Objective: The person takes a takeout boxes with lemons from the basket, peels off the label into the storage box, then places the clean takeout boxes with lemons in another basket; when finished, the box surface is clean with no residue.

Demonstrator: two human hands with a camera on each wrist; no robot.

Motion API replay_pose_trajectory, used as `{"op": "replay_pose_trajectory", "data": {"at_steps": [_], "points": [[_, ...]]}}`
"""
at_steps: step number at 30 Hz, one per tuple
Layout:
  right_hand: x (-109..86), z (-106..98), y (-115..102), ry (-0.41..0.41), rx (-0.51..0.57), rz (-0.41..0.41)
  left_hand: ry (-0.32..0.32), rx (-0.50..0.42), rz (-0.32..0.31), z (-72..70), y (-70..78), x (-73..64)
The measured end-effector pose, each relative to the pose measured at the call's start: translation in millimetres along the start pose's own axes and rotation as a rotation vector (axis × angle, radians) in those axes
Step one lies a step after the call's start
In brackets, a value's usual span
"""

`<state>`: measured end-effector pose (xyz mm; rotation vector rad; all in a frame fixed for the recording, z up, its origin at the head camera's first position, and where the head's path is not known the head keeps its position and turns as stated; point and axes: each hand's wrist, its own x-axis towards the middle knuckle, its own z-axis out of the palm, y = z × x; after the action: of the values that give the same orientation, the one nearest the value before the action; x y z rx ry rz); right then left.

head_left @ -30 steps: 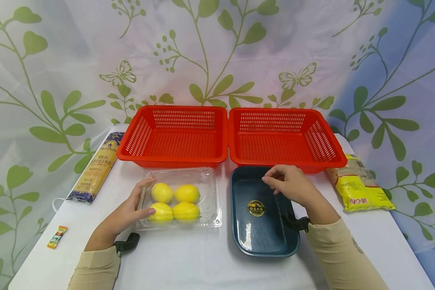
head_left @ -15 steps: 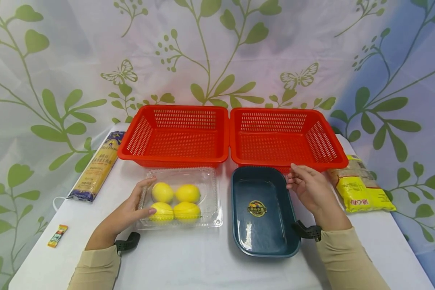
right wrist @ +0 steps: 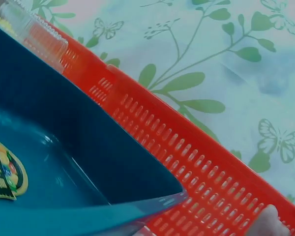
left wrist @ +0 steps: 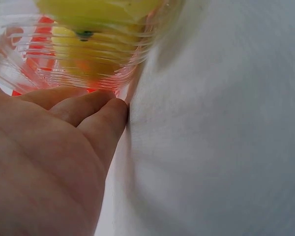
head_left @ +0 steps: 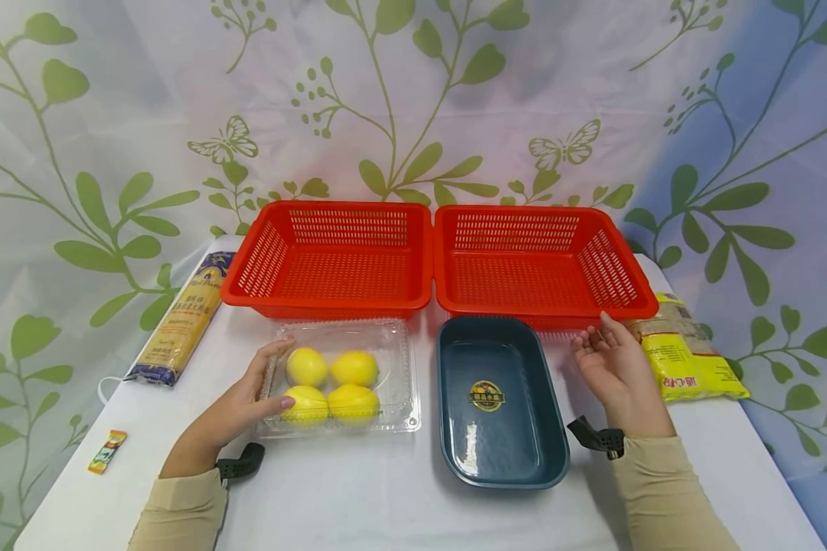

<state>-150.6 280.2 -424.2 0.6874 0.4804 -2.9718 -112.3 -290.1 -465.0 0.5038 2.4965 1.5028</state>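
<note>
A clear plastic clamshell box (head_left: pixel 398 383) holding several yellow lemons (head_left: pixel 355 369) lies on the white table, lid down. My left hand (head_left: pixel 230 413) rests against its left side, fingers fairly straight along the wall and thumb over the edge near the front lemon. In the left wrist view, the fingers (left wrist: pixel 105 118) touch the ribbed plastic side. To the right stands a dark blue tray (head_left: pixel 503 459), with a black and gold fruit sticker (head_left: pixel 486 396) on its floor. My right hand (head_left: pixel 616 371) is right of the tray, fingers loosely bent, holding nothing.
Two red perforated baskets (head_left: pixel 348 302) (head_left: pixel 547 306) stand side by side behind the box and tray. A spaghetti pack (head_left: pixel 186 321) lies at the left, a yellow bag (head_left: pixel 685 360) at the right. A small orange-green packet (head_left: pixel 108 451) sits near the left edge.
My right hand has moved from over the blue tray out to its right, its fingers loosening from a pinch. The left hand stays against the box.
</note>
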Motion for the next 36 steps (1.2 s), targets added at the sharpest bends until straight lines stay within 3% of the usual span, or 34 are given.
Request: {"op": "replay_pose_trajectory", "data": {"at_steps": [8, 14, 18, 27, 31, 36], "points": [[7.3, -8.7, -4.7, 0.008, 0.278, -0.115, -0.005, -0.007, -0.001, 0.5, -0.6, 0.6], [14.1, -12.0, -7.0, -0.090, 0.438, -0.132, -0.002, -0.008, -0.003, 0.7, 0.8, 0.8], [16.7, -15.1, -6.1, -0.146, 0.447, -0.152, -0.001, -0.005, -0.010, 1.5, 2.0, -0.1], [17.9, -19.3, -3.3, -0.152, 0.425, -0.173, 0.016, -0.012, 0.003, 2.4, 1.4, -1.7], [17.6, -20.8, -2.8, -0.163, 0.441, -0.163, 0.038, -0.097, 0.009, 3.9, 1.8, -1.8], [16.4, -21.3, -2.4, -0.177, 0.451, -0.148, 0.086, -0.326, -0.060, 10.1, 4.8, 0.1]]}}
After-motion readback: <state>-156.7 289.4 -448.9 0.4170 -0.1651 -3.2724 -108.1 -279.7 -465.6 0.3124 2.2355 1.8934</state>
